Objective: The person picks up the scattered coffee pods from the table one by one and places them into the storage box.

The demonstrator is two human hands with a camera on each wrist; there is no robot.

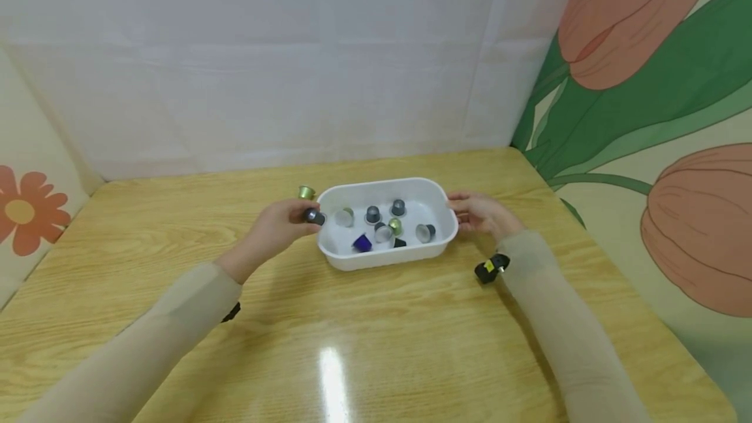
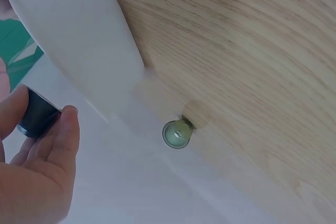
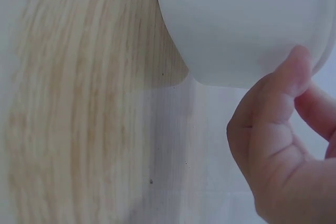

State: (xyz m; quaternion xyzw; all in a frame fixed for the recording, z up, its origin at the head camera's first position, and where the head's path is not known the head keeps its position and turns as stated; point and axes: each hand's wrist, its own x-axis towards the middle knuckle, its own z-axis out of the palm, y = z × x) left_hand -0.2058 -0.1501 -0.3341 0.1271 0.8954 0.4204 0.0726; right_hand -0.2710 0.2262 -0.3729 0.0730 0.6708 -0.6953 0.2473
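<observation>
At the left end of a white plastic tub (image 1: 384, 258), my left hand (image 1: 277, 232) pinches a dark coffee capsule (image 2: 38, 113) between thumb and fingers. The capsule is held beside the tub's left rim. My right hand (image 1: 483, 214) grips the tub's right end, with fingertips (image 3: 298, 61) against the outer wall just under the rim. Several coffee capsules lie scattered in the tub, among them a purple capsule (image 1: 362, 243), a green capsule (image 1: 395, 226) and a grey capsule (image 1: 398, 207). Outside it, just beyond my left hand, a light green capsule (image 1: 306, 192) stands on the table.
The wooden table (image 1: 405, 338) carries the tub near its back edge. Behind it hangs a white cloth (image 1: 264, 83). A tulip-patterned panel (image 1: 658, 129) borders the right side, and a flower-patterned panel (image 1: 35, 149) the left.
</observation>
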